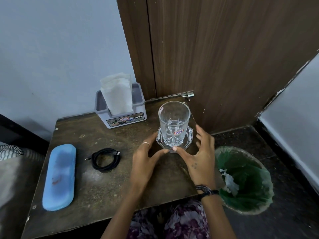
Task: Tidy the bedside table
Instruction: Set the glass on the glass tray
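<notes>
Standing upright on a clear saucer (187,144), the glass (174,121) is sitting at the back right of the bedside table (107,178), long axis vertical, mouth pointing straight up. Looks empty; a small sticker is showing low on its side. Saucer is lying flat near the table's right edge.

Left hand (146,161) is hovering at the saucer's left rim, fingers spread and relaxed, holding nothing; fingertips are at the rim, contact hard to call. Right hand (201,157) is wide open on the right side, thumb touching the saucer's front rim, other fingers splayed beside the glass and not wrapping it.

Glasses case (59,176), blue, is lying flat along the left side, long axis running front to back, lid closed. Black cable (105,158) is sitting coiled between the case and the left hand, one plug pointing right, the other left.

Grey holder (120,109) is standing at the back edge, left of the glass, with a stack of white napkins (117,92) standing upright in it and sticking out above the rim.

Bin (245,180) is sitting on the floor just right of the table, lined with a green bag and holding crumpled white paper.
</notes>
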A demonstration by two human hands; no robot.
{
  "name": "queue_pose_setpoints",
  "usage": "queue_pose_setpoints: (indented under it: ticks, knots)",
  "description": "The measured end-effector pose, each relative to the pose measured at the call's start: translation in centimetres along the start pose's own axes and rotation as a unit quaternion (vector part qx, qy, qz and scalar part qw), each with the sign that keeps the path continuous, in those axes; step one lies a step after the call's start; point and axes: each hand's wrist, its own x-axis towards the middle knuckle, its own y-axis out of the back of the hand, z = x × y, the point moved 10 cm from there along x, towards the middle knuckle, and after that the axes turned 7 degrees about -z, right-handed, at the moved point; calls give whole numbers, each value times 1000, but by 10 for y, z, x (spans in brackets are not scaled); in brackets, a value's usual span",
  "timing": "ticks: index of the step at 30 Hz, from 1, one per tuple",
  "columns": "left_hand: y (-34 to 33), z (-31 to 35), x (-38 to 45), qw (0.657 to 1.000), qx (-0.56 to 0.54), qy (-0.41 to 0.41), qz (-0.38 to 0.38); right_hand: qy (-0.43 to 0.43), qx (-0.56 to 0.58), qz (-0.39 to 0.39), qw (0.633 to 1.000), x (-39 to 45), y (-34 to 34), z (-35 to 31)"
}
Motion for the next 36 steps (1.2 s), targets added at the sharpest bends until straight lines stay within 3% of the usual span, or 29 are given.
queue_pose_setpoints:
  ticks: [6,16,28,36]
  knots:
    - [3,-1,-7,997,27,17,67,-32,52,17,998,-6,-4,17]
    - [8,6,9,988,30,38,144,-59,80,-57,993,40,-18,19]
    - [16,8,62,978,60,40,193,-66,108,-61,990,103,-37,12]
    - [17,5,83,980,39,45,188,-76,79,-65,992,128,-46,15]
